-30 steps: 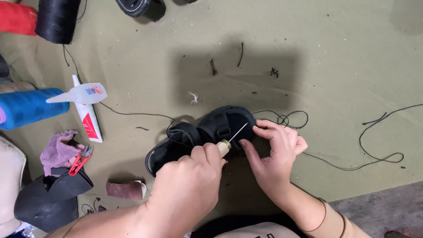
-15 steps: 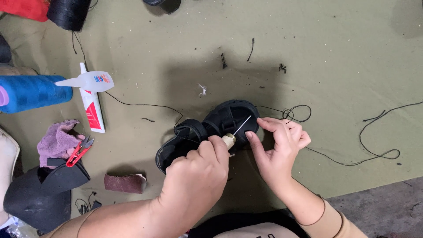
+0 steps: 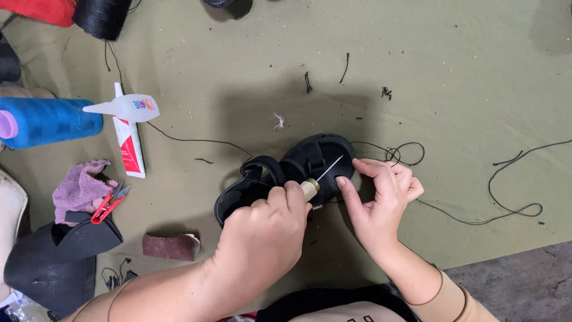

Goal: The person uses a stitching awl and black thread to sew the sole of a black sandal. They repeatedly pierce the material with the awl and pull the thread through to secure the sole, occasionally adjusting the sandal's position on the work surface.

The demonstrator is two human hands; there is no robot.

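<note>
A small black sandal point(image 3: 307, 156) lies on the olive cloth in the middle of the head view. My left hand point(image 3: 262, 235) grips a stitching awl point(image 3: 319, 180) by its pale wooden handle, its thin metal needle pointing up and right at the sandal's toe end. My right hand point(image 3: 381, 200) holds the sandal's right edge, thumb and forefinger pinched close to the needle tip. Black thread point(image 3: 506, 197) trails from the sandal to the right across the cloth.
At left lie a blue thread cone point(image 3: 47, 121), a white glue bottle point(image 3: 128, 108) on a red-and-white tube point(image 3: 131, 152), a pink rag point(image 3: 80, 191), red snips point(image 3: 110, 203), black sole pieces point(image 3: 56, 259) and a sanding block point(image 3: 171, 245). A black thread spool point(image 3: 101, 16) stands top left.
The view has shifted slightly, and the sandal and both hands sit a little further right. The awl needle stays at the sandal's toe end, my right fingers staying close to its tip.
</note>
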